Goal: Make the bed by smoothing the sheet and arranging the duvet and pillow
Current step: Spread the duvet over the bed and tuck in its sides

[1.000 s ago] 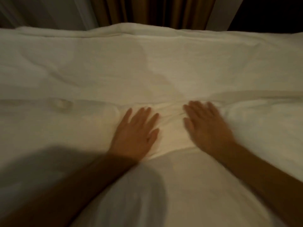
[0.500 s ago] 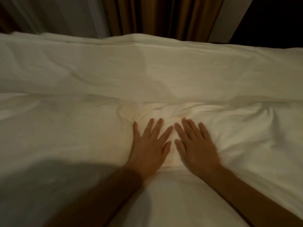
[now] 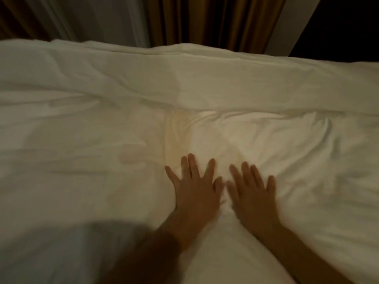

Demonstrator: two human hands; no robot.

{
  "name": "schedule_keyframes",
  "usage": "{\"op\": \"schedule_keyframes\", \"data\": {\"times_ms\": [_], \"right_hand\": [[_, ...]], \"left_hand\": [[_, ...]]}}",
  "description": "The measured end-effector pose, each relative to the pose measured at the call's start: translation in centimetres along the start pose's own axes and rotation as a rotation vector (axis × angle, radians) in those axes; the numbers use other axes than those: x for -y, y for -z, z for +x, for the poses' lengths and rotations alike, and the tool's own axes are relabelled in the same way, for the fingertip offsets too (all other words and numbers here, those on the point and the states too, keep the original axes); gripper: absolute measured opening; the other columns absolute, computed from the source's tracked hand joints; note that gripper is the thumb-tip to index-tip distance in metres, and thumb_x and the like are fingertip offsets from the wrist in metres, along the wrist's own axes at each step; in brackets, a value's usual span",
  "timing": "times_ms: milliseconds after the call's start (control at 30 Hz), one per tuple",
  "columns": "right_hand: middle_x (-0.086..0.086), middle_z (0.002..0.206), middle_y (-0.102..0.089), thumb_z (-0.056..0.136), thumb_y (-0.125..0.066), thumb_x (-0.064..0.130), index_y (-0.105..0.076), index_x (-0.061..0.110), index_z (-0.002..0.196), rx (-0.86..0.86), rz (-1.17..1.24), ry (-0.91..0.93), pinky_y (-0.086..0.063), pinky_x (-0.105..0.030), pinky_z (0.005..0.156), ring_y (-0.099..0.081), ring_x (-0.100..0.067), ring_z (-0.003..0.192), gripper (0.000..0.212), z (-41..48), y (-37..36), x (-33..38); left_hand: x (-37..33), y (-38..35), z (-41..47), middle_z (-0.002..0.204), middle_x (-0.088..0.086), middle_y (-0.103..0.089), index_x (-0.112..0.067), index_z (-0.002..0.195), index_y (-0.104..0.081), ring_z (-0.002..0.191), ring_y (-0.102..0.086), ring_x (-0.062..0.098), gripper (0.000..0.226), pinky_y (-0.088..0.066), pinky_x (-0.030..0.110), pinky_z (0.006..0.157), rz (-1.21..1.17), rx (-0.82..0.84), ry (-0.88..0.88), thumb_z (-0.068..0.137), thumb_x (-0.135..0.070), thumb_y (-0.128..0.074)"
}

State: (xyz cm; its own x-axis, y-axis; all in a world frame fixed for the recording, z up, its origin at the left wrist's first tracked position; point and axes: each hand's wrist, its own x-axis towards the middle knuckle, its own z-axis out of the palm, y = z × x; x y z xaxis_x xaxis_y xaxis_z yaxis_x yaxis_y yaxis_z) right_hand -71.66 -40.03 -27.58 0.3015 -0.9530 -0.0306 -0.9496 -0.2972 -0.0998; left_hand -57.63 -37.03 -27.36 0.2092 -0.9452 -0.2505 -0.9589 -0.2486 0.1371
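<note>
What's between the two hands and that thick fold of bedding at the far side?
Head view: only creased white sheet, with a yellowish patch, lies between the left hand, right hand and the duvet fold.

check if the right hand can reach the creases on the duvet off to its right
Probably yes: the right hand lies flat on the duvet, and nothing but bare fabric lies between it and the creases.

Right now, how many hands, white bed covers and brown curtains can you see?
Bare hands pressed flat on the bedding: 2 (left hand, right hand)
White crumpled bedding: 1
Golden-brown pleated curtain behind the bed: 1 plainly seen
Total: 4
</note>
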Motion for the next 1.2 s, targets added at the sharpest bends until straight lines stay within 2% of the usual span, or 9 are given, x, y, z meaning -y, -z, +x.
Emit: {"op": "schedule_keyframes", "data": {"times_ms": [100,267,367,467,600,733,1000,1100,1200], "right_hand": [[-0.014,0.146,-0.045,0.098,-0.005,0.053,-0.049,0.018,0.141,0.111,-0.107,0.046,-0.024,-0.060,0.107,-0.043,-0.033,0.135,0.070,-3.9,-1.3,-2.5],[-0.015,0.147,-0.044,0.096,-0.011,0.053,-0.049,0.015,0.141,0.204,-0.196,-0.072,-0.022,-0.059,0.108,-0.041,-0.033,0.135,0.070,-8.4,-0.4,-9.5],[-0.013,0.150,-0.039,0.093,-0.020,0.048,-0.045,0.017,0.144,0.155,-0.231,-0.111,-0.022,-0.061,0.108,-0.037,-0.033,0.138,0.065,-10.0,0.7,-10.4],[-0.006,0.161,-0.016,0.100,-0.017,0.050,-0.017,0.027,0.154,0.129,-0.116,-0.134,-0.011,-0.058,0.114,-0.015,-0.028,0.147,0.059,-11.7,2.0,-6.2],[-0.005,0.156,-0.030,0.095,-0.006,0.055,-0.029,0.027,0.151,0.151,-0.003,0.112,-0.014,-0.055,0.113,-0.026,-0.027,0.144,0.066,-17.0,1.3,-1.3],[-0.010,0.153,-0.035,0.098,-0.004,0.053,-0.037,0.018,0.148,0.166,-0.122,0.074,-0.015,-0.051,0.114,-0.031,-0.028,0.142,0.069,-20.8,-0.4,-7.8],[-0.013,0.158,-0.021,0.097,-0.010,0.045,-0.024,0.016,0.152,0.031,-0.045,-0.092,-0.009,-0.055,0.117,-0.017,-0.030,0.147,0.064,-22.3,0.5,-7.6],[-0.018,0.149,-0.039,0.097,-0.025,0.045,-0.040,0.013,0.145,-0.019,0.046,0.071,-0.012,-0.054,0.112,-0.036,-0.034,0.139,0.060,-22.9,0.2,-2.6],[-0.014,0.150,-0.040,0.097,-0.014,0.056,-0.040,0.013,0.145,0.108,-0.084,0.202,-0.014,-0.053,0.113,-0.037,-0.029,0.139,0.069,-24.5,-2.4,-2.5]], "left_hand": [[2.9,-2.1,-3.3,0.152,0.024,-0.031,-0.033,0.149,-0.034,0.141,-0.029,0.043,0.060,-0.006,0.076,0.105,0.110,-0.072,-0.093,0.095,-0.056,-0.019],[5.8,-2.6,-7.6,0.152,0.022,-0.034,-0.032,0.148,-0.036,0.141,-0.031,0.040,0.064,-0.009,0.075,0.106,0.199,-0.035,-0.104,0.093,-0.062,-0.022],[5.2,-1.8,-10.6,0.160,0.019,-0.011,-0.041,0.152,-0.013,0.149,-0.006,0.033,0.077,0.005,0.074,0.107,0.150,0.067,0.047,0.084,-0.072,0.002],[1.3,-1.1,-13.1,0.162,0.013,0.004,-0.042,0.152,-0.002,0.149,0.008,0.029,0.068,0.010,0.070,0.108,-0.048,0.151,0.169,0.090,-0.070,-0.003],[-1.5,-4.4,-18.8,0.159,0.016,-0.021,-0.036,0.152,-0.020,0.146,-0.019,0.036,0.068,-0.003,0.074,0.107,-0.037,-0.012,0.030,0.092,-0.066,-0.008],[4.2,-6.6,-22.9,0.155,0.016,-0.031,-0.029,0.150,-0.033,0.142,-0.031,0.035,0.061,-0.014,0.072,0.107,0.201,-0.106,-0.079,0.097,-0.056,-0.020],[6.3,-5.6,-24.7,0.163,0.004,0.007,-0.037,0.153,0.003,0.150,0.006,0.024,0.061,0.004,0.068,0.112,0.150,-0.068,0.156,0.096,-0.058,-0.001],[4.0,-7.0,-25.9,0.160,0.007,-0.021,-0.029,0.152,-0.024,0.147,-0.021,0.025,0.060,-0.009,0.066,0.112,0.143,-0.186,0.004,0.100,-0.054,-0.008],[6.1,-8.5,-26.1,0.156,0.007,-0.032,-0.024,0.148,-0.038,0.142,-0.034,0.026,0.056,-0.020,0.063,0.112,0.211,-0.195,-0.147,0.102,-0.051,-0.021]]}}
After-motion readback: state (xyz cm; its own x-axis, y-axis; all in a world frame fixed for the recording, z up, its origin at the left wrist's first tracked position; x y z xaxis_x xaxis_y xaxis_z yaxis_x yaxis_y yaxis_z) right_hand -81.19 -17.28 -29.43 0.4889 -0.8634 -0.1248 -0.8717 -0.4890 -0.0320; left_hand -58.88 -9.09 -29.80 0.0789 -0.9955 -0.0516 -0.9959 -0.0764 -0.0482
